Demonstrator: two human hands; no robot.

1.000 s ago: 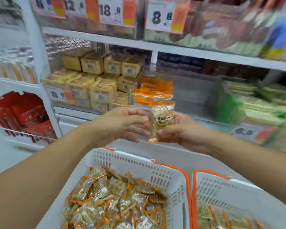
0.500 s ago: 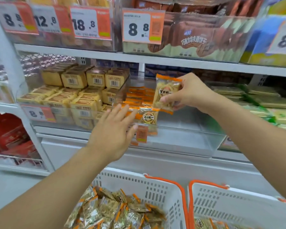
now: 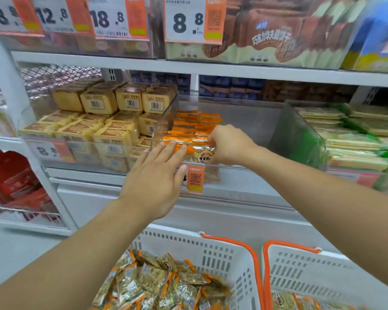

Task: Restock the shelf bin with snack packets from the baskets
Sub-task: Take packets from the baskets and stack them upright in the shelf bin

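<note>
A clear plastic shelf bin (image 3: 244,121) on the middle shelf holds a row of orange-edged snack packets (image 3: 195,124) at its left side. My right hand (image 3: 230,145) is inside the bin and grips one snack packet (image 3: 203,153) at the front of that row. My left hand (image 3: 157,175) has its fingers straight, fingertips against the bin's front wall by the packets. Below, a white basket with an orange rim (image 3: 211,251) is full of the same packets (image 3: 166,285). A second white basket (image 3: 318,271) at the right holds a few more.
Yellow boxed cakes (image 3: 112,117) fill the bin to the left, green-wrapped packs (image 3: 356,135) the bin to the right. A price tag (image 3: 194,179) hangs on the bin front. The shelf above (image 3: 211,68) carries price cards and brown biscuit bags. Red packs (image 3: 11,177) sit lower left.
My right hand has lowered the packet from above the bin down into the front of the row. My left hand has moved up to the bin's front wall.
</note>
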